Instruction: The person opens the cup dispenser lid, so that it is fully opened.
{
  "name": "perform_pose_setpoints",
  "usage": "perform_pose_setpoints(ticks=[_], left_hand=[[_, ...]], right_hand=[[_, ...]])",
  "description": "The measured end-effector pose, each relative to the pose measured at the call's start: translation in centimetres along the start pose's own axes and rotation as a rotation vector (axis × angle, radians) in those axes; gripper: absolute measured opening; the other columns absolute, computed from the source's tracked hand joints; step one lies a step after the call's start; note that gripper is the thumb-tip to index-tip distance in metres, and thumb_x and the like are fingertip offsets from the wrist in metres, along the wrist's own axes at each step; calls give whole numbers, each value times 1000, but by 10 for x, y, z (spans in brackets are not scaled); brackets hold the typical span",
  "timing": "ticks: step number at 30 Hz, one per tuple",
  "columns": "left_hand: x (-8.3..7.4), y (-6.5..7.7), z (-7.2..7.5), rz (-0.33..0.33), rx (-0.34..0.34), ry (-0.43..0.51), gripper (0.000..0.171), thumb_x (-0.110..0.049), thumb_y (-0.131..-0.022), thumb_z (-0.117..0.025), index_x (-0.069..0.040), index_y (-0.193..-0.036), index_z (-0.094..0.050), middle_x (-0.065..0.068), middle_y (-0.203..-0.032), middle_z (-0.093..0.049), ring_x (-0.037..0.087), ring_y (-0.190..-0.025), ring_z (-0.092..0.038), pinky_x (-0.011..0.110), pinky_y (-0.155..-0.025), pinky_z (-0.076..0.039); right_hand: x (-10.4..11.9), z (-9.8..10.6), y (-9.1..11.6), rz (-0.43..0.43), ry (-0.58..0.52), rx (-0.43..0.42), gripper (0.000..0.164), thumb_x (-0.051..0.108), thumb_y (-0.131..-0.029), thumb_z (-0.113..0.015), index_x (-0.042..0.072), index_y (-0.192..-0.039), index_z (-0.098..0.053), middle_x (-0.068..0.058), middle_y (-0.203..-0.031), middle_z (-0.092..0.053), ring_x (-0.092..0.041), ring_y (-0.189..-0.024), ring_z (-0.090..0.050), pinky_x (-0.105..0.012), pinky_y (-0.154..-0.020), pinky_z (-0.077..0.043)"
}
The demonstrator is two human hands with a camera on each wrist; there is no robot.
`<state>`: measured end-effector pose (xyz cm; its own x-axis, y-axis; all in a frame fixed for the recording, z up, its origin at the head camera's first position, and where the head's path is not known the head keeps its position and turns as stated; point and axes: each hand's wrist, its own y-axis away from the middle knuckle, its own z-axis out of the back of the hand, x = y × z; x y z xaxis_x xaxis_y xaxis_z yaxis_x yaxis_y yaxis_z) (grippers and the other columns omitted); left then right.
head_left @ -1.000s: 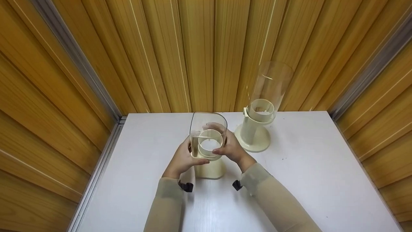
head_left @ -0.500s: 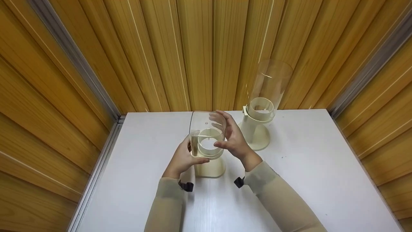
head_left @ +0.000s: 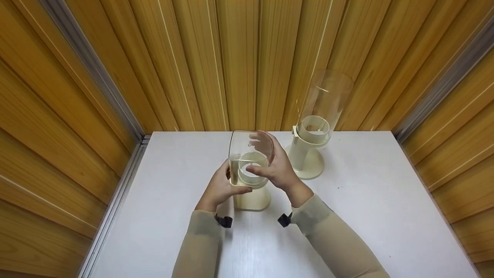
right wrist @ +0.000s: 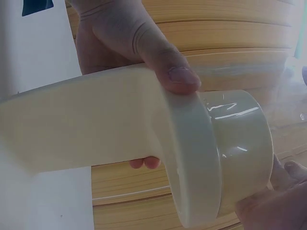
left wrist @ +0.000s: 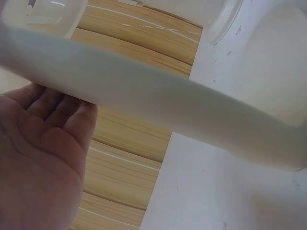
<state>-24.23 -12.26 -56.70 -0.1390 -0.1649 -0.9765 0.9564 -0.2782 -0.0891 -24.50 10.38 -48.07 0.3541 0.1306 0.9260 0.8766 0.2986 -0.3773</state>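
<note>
Cream stand [head_left: 252, 197] with clear tube [head_left: 241, 144], upright mid-table, gripped by two hands.
From the left, the left hand [head_left: 220, 189] grips the stand just below its collar [right wrist: 194, 158], thumb on the collar's edge, fingers bent behind the stem; the stand's foot rests on the white table [head_left: 146, 231], and the clear tube surrounds its upper ring [right wrist: 244, 148]; the right hand [head_left: 281, 170] is closed about the tube's right side, thumb at the front, fingers behind and visible through the wall of the tube; farther right and back, apart from the first, a second stand [head_left: 298, 152] is upright, bearing a second tube [head_left: 330, 92] before the panelled wall [head_left: 243, 58].
</note>
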Motion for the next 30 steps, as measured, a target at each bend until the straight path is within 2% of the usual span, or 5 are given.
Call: perform_pose_setpoints(ticks=[5,10,16,26,30], left_hand=[[-1,0,-1,3,1,-14,114,-30,-70,-111,-25,-167,-51,-2,-164,-63,30,-162,-52,61,-141,-33],[0,0,-1,-1,9,-31,110,-33,-71,-110,-25,-164,-52,-2,-162,-63,31,-161,-52,64,-140,-33],[1,0,0,-21,12,-36,107,-35,-71,-110,-24,-162,-54,-2,-160,-66,32,-159,-55,65,-138,-36],[0,-1,2,-32,25,-53,108,-40,-69,-110,-25,-161,-55,-3,-159,-67,29,-156,-59,62,-136,-42],[0,-2,2,-33,32,-52,109,-39,-69,-111,-24,-162,-54,-3,-158,-68,28,-154,-60,60,-135,-43]], right_hand=[[1,0,1,21,-14,-9,119,37,-77,-107,-2,-167,-38,-28,-167,-51,-43,-155,-54,-54,-136,-42],[1,-1,1,43,-10,-6,120,42,-77,-107,-3,-166,-39,-32,-168,-50,-37,-153,-56,-55,-136,-40],[-2,-3,1,66,-1,-7,117,40,-79,-106,-2,-166,-39,-25,-167,-54,-29,-152,-57,-53,-136,-41],[-8,-4,1,108,15,-7,111,26,-79,-104,-4,-164,-39,-24,-166,-55,-22,-151,-58,-35,-133,-45],[-10,-2,2,116,5,-2,112,24,-79,-104,-4,-165,-38,-31,-166,-51,-24,-152,-58,-39,-135,-45]])
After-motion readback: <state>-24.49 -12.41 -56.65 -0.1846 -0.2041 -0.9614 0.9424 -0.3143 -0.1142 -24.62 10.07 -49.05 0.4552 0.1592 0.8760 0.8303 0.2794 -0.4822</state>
